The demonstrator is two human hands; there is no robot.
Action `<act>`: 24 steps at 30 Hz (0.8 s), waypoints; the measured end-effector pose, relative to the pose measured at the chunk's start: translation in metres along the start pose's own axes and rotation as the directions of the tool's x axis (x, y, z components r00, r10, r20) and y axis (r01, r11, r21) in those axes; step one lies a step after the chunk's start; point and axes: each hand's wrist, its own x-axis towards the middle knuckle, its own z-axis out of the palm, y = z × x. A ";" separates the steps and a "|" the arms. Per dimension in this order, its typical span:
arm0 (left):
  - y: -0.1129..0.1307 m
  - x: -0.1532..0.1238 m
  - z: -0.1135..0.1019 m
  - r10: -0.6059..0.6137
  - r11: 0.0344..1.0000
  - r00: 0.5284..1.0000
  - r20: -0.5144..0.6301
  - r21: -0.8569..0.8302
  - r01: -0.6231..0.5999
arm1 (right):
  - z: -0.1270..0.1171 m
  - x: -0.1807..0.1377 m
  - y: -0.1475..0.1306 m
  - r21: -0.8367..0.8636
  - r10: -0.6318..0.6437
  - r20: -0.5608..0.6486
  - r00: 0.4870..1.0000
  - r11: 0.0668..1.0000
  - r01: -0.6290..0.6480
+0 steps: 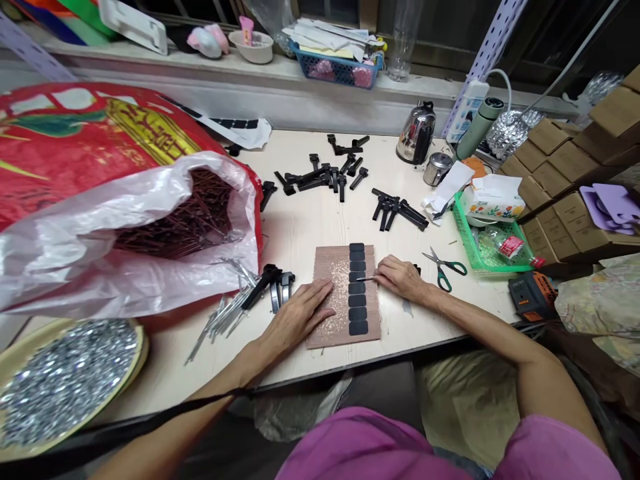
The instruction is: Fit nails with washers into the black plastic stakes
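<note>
The right hand (pixel 399 279) pinches what looks like a thin metal pin (pixel 365 279) between its fingertips, its tip over a column of black rounded pads (pixel 357 288) on a wooden board (pixel 320 331). The left hand (pixel 299 315) lies spread flat on the board's edge. Green-handled scissors (pixel 444 268) lie to the right.
</note>
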 end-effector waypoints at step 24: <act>-0.004 -0.120 -0.073 -0.385 0.840 0.748 -0.541 0.131 0.527 | 0.049 -0.034 -0.200 0.375 0.214 0.927 0.308 -0.510 -0.774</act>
